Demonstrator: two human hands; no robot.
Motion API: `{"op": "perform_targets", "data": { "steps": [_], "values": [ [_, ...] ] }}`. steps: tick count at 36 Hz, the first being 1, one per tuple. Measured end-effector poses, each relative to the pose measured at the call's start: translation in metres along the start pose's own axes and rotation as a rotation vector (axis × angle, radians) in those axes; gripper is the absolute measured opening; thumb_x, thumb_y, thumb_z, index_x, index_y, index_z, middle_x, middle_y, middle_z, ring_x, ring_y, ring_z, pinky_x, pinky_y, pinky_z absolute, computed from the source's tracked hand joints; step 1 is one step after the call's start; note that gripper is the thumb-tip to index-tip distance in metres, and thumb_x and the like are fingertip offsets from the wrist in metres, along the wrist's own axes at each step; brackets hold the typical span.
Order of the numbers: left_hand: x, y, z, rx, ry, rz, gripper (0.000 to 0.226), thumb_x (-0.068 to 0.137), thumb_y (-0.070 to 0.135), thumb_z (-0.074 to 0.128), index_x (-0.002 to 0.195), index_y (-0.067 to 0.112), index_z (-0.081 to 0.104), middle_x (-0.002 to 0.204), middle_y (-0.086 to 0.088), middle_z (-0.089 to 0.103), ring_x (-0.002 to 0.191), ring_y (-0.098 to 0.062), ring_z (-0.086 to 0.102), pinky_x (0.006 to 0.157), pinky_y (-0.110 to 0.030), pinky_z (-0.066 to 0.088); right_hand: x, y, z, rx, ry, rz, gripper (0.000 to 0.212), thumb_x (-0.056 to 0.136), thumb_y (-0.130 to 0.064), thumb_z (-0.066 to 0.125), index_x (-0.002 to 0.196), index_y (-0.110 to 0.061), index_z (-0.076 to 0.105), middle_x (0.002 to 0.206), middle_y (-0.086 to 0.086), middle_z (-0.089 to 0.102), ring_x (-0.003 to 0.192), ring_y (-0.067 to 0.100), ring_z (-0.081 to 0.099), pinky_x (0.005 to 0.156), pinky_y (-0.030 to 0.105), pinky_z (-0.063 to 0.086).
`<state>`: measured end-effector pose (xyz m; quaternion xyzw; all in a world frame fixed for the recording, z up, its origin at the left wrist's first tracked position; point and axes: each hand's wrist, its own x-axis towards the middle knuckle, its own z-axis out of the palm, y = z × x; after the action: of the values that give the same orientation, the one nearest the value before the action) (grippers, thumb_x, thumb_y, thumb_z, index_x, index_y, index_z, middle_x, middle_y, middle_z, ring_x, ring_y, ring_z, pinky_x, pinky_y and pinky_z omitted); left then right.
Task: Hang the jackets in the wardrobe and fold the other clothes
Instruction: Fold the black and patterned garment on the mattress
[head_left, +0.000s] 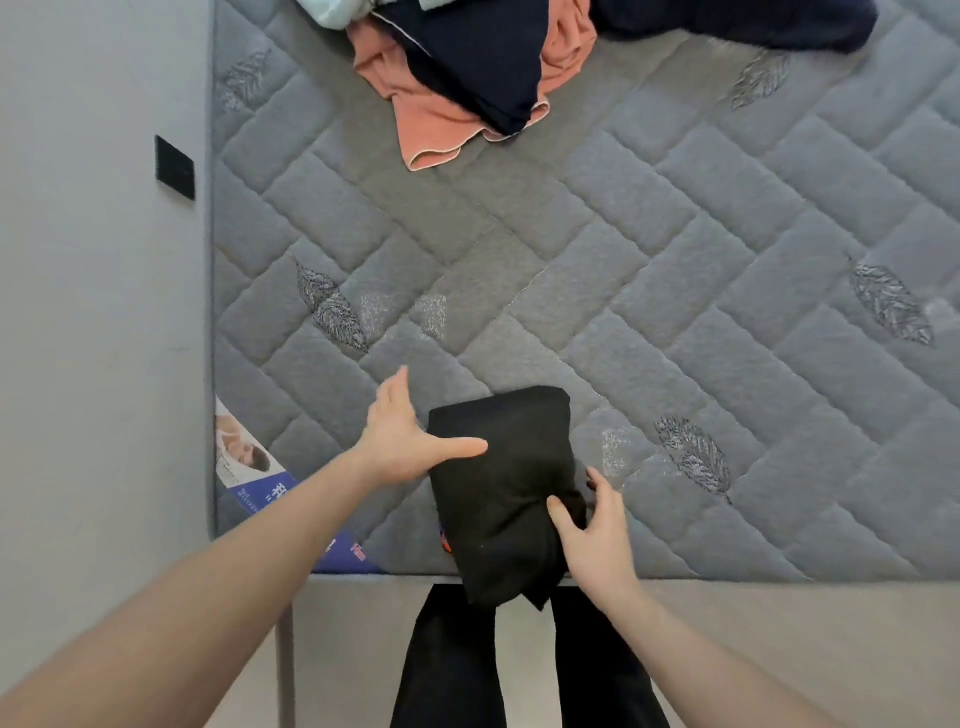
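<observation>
Grey quilted mattress (597, 270) fills nearly everything ahead of me, bare of sheets, stitched in slanted blocks with leaf motifs, a printed label at its corner beside my left forearm. A pale wall runs along that side, carrying a small dark square plate (175, 167). Below the mattress edge I see grey floor and my own dark trouser legs.

Between my hands lies the folded black garment (501, 483), its near end hanging over the mattress edge towards me. My left hand (410, 441) is spread, fingers straight, the thumb lying across the garment's top and the palm against its side. My right hand (592, 525) grips the opposite edge, thumb on top and fingers curled round the fabric.

The risk I judge greatest is the overhang: if I let go unevenly, the bundle could slide off onto the floor and open up. Lifting it one-handed might also let the inner layers slump out, since a loose corner already pokes from the near end. Far beyond my hands, the pile of unfolded clothes (467, 67), navy over salmon-pink, waits at the mattress's far side; dragging one piece out could pull others along.
</observation>
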<state>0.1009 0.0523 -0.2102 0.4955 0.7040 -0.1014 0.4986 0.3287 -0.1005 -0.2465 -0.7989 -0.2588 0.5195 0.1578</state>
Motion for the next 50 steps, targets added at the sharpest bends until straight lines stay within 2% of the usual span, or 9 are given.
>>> {"op": "perform_targets", "data": {
  "steps": [4,8,12,20,27,33,37,42,50],
  "values": [
    [0.011,0.029,0.003,0.257,-0.138,0.349,0.143,0.045,0.084,0.077,0.161,0.034,0.009,0.165,0.012,0.009,0.154,-0.019,0.009,0.126,-0.044,0.017,-0.041,0.001,0.019,0.180,0.185,0.172,0.092,0.082,-0.046,0.080,0.157,-0.023,0.030,0.159,0.002,0.034,0.149,0.018,0.030,0.122,0.044,0.028],
    [0.033,0.049,0.025,0.569,-0.326,0.414,0.151,0.048,0.087,0.077,0.162,0.031,-0.004,0.169,0.003,0.004,0.156,-0.026,0.005,0.126,-0.051,0.014,-0.066,-0.001,0.048,0.507,0.206,0.433,0.122,0.067,-0.060,0.086,0.161,-0.027,0.016,0.162,0.003,0.030,0.148,0.024,0.035,0.121,0.047,0.032],
    [0.036,0.049,0.051,0.606,-0.276,0.351,0.156,0.042,0.090,0.075,0.161,0.029,-0.006,0.166,-0.005,0.017,0.152,-0.032,0.021,0.122,-0.055,0.023,-0.066,0.000,0.073,0.649,0.132,0.569,0.135,0.046,-0.081,0.082,0.158,-0.035,0.020,0.140,-0.005,0.055,0.126,0.022,0.055,0.112,0.044,0.043],
    [0.014,0.029,0.091,0.588,0.001,0.308,0.152,0.038,0.100,0.057,0.157,0.026,0.001,0.158,-0.008,0.028,0.143,-0.036,0.031,0.115,-0.058,0.029,-0.036,0.009,0.074,1.055,0.132,0.640,0.090,0.075,-0.060,0.081,0.151,-0.029,0.044,0.133,0.001,0.065,0.112,0.025,0.065,0.099,0.045,0.055],
    [0.051,0.068,0.035,0.340,-0.511,-0.046,0.158,0.025,0.082,0.088,0.158,0.033,0.019,0.160,0.002,0.034,0.144,-0.028,0.039,0.117,-0.048,0.035,-0.029,0.021,0.073,1.076,0.139,0.679,0.088,0.080,-0.057,0.079,0.152,-0.022,0.042,0.136,0.008,0.062,0.115,0.033,0.065,0.102,0.053,0.053],
    [0.013,0.071,0.027,0.196,-0.619,-0.028,0.102,0.041,0.069,0.095,0.127,0.023,0.065,0.101,0.010,0.079,0.088,-0.011,0.076,0.062,-0.020,0.058,-0.054,0.027,0.044,1.138,0.184,0.603,0.072,0.084,-0.050,0.079,0.145,-0.023,0.050,0.129,0.005,0.066,0.110,0.029,0.067,0.097,0.050,0.056],
    [-0.050,0.074,0.036,-0.015,-0.673,0.005,0.076,0.055,0.059,0.095,0.119,0.029,0.068,0.107,0.003,0.078,0.096,-0.018,0.076,0.067,-0.025,0.061,-0.103,0.034,0.004,1.192,0.186,0.467,0.057,0.085,-0.044,0.080,0.135,-0.024,0.062,0.120,0.000,0.074,0.107,0.025,0.072,0.095,0.049,0.058],
    [-0.139,0.098,0.055,-0.057,-0.669,0.027,0.083,0.053,0.054,0.097,0.124,0.023,0.066,0.108,0.001,0.078,0.095,-0.021,0.077,0.069,-0.031,0.063,-0.189,0.043,-0.054,1.247,0.256,0.404,0.044,0.084,-0.046,0.080,0.123,-0.035,0.062,0.121,-0.001,0.074,0.108,0.026,0.072,0.092,0.048,0.060],
    [-0.272,0.167,0.103,-0.077,-0.616,0.215,0.083,0.044,0.046,0.099,0.118,0.024,0.067,0.101,0.006,0.079,0.090,-0.018,0.077,0.079,-0.038,0.062,-0.314,0.064,-0.154,1.392,0.443,0.251,0.034,0.090,-0.027,0.077,0.122,-0.021,0.069,0.114,0.001,0.077,0.101,0.023,0.075,0.071,0.034,0.062]
  ]
}}
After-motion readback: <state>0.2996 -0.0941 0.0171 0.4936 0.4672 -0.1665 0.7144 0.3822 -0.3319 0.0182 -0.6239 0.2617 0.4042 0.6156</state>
